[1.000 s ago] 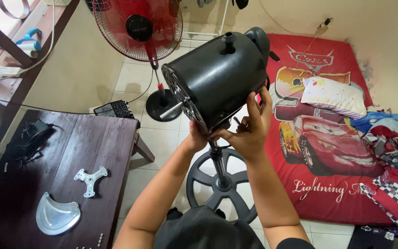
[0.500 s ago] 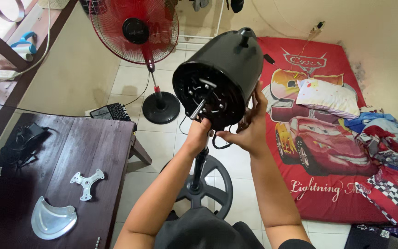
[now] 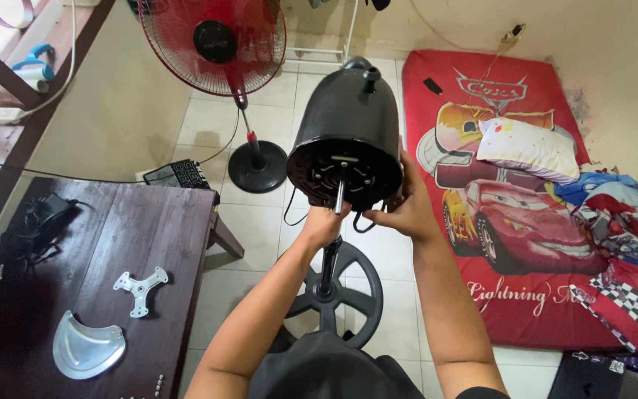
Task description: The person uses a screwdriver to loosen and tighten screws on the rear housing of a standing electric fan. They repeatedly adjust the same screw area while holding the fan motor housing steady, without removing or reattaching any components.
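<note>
What lies around me on the floor and the table

To my left stands a dark wooden table (image 3: 149, 236), and on it lie a small white three-armed bracket (image 3: 140, 289), a curved silvery metal piece (image 3: 86, 347) nearer me, a few tiny screws (image 3: 158, 384) at the near edge and a tangle of black cable (image 3: 38, 222) at the far end. Beyond the table a red standing fan (image 3: 219, 44) rises from its round black base (image 3: 258, 167), with a black power strip (image 3: 181, 174) just beside it on the white tiles. To my right a red mattress (image 3: 526, 222) with a cartoon car print lies on the floor, a white pillow (image 3: 529, 148) on it and crumpled bedding (image 3: 618, 222) at its far side.
</note>
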